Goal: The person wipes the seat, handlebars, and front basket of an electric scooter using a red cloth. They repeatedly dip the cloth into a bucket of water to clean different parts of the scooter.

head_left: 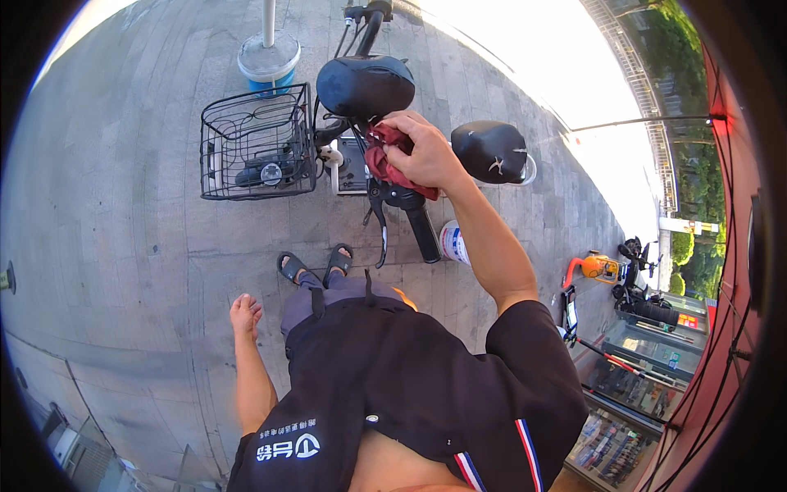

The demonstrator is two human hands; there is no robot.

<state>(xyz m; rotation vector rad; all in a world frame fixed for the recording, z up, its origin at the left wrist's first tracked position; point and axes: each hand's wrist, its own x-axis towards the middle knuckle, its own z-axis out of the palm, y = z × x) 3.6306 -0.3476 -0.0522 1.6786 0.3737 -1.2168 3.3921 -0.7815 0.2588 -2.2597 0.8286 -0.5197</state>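
Observation:
My right hand is closed on a crumpled dark red cloth. It presses the cloth against the middle of an electric bike's handlebar, beside a rounded black casing. Just below the cloth are a black handlebar grip and a brake lever. Part of the handlebar is hidden by the hand and cloth. My left hand hangs low at my left side, away from the bike, its fingers loosely curled with nothing in them.
A black wire basket juts out left of the handlebar. A black saddle sits to the right, above a white bucket. Beyond the basket, a pole stands in a weighted bucket. More scooters and a shopfront are far right.

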